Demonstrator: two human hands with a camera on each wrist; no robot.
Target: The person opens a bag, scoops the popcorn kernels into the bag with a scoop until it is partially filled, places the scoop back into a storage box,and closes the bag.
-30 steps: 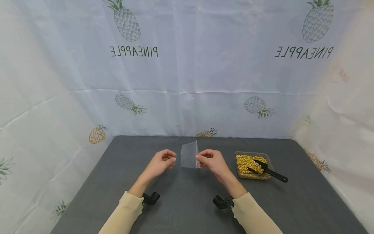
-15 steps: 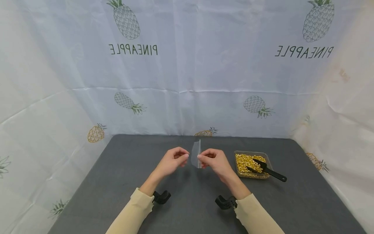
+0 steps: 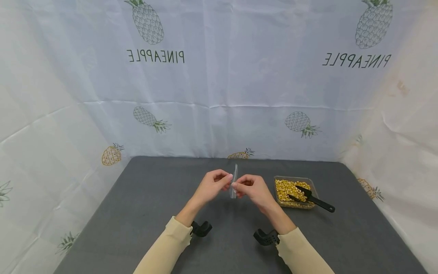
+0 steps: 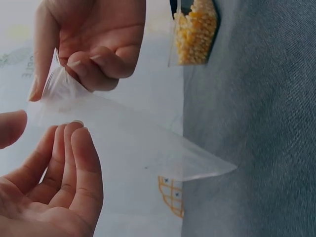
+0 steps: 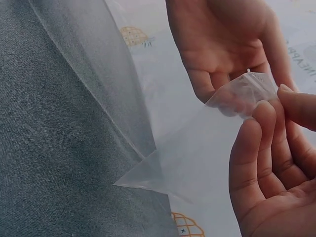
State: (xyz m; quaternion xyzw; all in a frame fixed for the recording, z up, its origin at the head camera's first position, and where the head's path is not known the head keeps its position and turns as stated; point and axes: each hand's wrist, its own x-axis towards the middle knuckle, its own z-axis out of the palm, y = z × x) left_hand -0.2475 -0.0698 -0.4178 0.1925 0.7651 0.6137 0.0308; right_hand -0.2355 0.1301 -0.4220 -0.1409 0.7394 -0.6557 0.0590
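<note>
A small clear plastic zip bag (image 3: 234,186) hangs between the two hands over the grey table, seen nearly edge-on from the head. Thumb and fingers of my right hand (image 3: 251,190) pinch it by its mouth edge; the right wrist view shows the film of the bag (image 5: 197,133) bunched at those fingertips. My left hand (image 3: 210,186) has come up against the other side. Seen from the left wrist, the left hand (image 4: 59,182) has its thumb and straight fingers apart, with the bag's edge near them. Whether they touch the film is hard to tell.
To the right on the table (image 3: 154,213) stands a clear box (image 3: 278,182) of yellow corn kernels (image 3: 287,188), with a black scoop (image 3: 319,203) lying in it, handle over the rim. Pineapple-print cloth (image 3: 219,76) surrounds the table.
The left hand has moved right to reach the bag. The bag has turned from facing the head camera to nearly edge-on. My right hand keeps its pinch, almost in place.
</note>
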